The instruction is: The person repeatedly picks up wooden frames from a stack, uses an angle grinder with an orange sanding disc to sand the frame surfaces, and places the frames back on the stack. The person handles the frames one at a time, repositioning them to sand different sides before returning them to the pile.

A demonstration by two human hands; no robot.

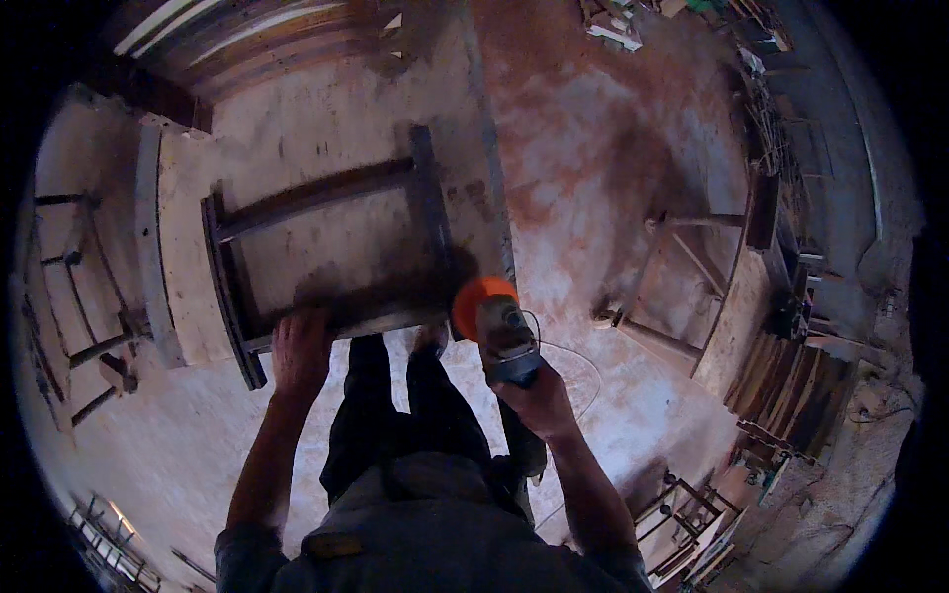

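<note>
A dark wooden frame (pixel 316 201), with two side posts joined by a far rail and a near rail, lies on the pale workbench (pixel 326 119). Around the left end of its near rail, my left hand (pixel 301 351) is closed. My right hand (pixel 539 397) grips an angle grinder (pixel 506 331) by its body. The grinder's orange disc (pixel 478 298) is beside the lower end of the frame's right post; whether they touch I cannot tell. My fingertips are partly hidden on both sides.
Boards (pixel 267 40) are stacked at the bench's far end. A wooden stand (pixel 89 296) is on the left. To the right are another wooden frame (pixel 682 282) and a pile of planks (pixel 791 390). The grinder's cord (pixel 596 381) loops over the floor.
</note>
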